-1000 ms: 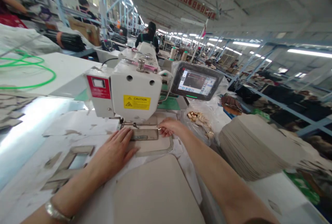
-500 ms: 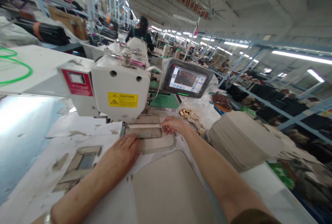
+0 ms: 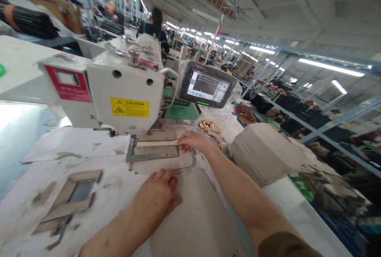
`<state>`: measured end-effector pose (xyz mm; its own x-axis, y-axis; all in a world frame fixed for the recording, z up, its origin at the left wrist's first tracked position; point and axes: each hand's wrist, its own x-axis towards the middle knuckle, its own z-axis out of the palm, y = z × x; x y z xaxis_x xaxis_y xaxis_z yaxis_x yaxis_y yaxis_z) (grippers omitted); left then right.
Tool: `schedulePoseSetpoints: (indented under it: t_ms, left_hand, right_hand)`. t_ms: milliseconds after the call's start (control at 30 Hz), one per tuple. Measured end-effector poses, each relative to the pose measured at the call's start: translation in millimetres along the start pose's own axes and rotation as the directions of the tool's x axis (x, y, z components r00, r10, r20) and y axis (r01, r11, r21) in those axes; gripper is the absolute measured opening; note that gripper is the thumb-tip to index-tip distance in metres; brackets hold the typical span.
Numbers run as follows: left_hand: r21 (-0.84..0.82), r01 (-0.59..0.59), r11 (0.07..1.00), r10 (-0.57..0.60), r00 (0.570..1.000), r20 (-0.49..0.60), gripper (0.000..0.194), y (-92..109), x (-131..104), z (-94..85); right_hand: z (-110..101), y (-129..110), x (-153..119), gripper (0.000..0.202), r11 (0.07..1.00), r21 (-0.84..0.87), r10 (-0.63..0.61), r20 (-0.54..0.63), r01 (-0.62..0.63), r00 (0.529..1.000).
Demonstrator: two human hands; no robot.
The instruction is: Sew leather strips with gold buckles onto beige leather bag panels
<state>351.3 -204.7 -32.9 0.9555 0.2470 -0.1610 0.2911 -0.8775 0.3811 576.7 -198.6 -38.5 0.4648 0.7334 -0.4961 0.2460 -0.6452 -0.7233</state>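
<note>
My right hand (image 3: 192, 142) is at the right end of a metal clamp frame (image 3: 130, 149) under the sewing machine head (image 3: 122, 94). Its fingertips are pinched together by the end of a narrow pale strip (image 3: 154, 143); what they hold is hidden. A beige piece (image 3: 160, 166) lies flat in the frame, with a rounded right corner. My left hand (image 3: 156, 193) is nearer me, over the left edge of a larger beige panel (image 3: 202, 213). Its thumb stands apart from its bent fingers, and I see nothing held in them.
A control screen (image 3: 206, 86) stands behind my right hand. Gold-coloured metal pieces (image 3: 212, 130) lie in a plastic bag to the right, beside a tall stack of beige panels (image 3: 262, 153). Another metal frame (image 3: 71, 193) lies on the left. A person (image 3: 154, 30) sits farther back.
My left hand has come off the clamp frame and moved back toward me, to the larger beige panel. My right hand stays at the frame's right end. The view has shifted right.
</note>
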Motion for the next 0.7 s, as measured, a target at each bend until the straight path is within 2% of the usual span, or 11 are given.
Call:
schedulePoseSetpoints:
  t_ms: [67, 133, 233, 333, 433, 533, 700]
  left_hand:
    - [0.003, 0.015, 1.0, -0.015, 1.0, 0.019, 0.03, 7, 2, 0.4]
    - [-0.006, 0.02, 1.0, -0.02, 0.999, 0.029, 0.028, 12, 2, -1.6]
    - [-0.008, 0.085, 0.996, -0.085, 0.995, 0.049, 0.032, 17, 2, -7.5]
    - [-0.002, 0.168, 0.986, -0.167, 0.984, 0.06, 0.037, 19, 1, -12.4]
    - [-0.006, 0.176, 0.984, -0.176, 0.982, 0.063, 0.036, 18, 1, -14.2]
    - [-0.014, 0.173, 0.985, -0.172, 0.985, 0.034, 0.037, 16, 1, -13.0]
    - [-0.095, 0.051, 0.994, -0.051, 0.999, 0.005, 0.025, 9, 1, -2.0]
  right_hand:
    - [2, 5, -3, 0.015, 0.997, -0.034, -0.067, -0.079, 0.065, 0.995]
    - [2, 9, -6, 0.014, 0.984, -0.091, -0.17, -0.178, 0.156, 0.969]
    - [1, 13, -13, 0.015, 0.935, -0.189, -0.344, -0.279, 0.3, 0.896]
    - [1, 17, -16, 0.014, 0.891, -0.239, -0.446, -0.303, 0.386, 0.842]
    - [2, 25, -12, 0.013, 0.888, -0.233, -0.454, -0.306, 0.397, 0.837]
    - [-4, 30, -3, 0.01, 0.917, -0.195, -0.396, -0.345, 0.348, 0.851]
    - [-38, 31, -9, 0.009, 0.931, -0.159, -0.365, -0.41, 0.329, 0.836]
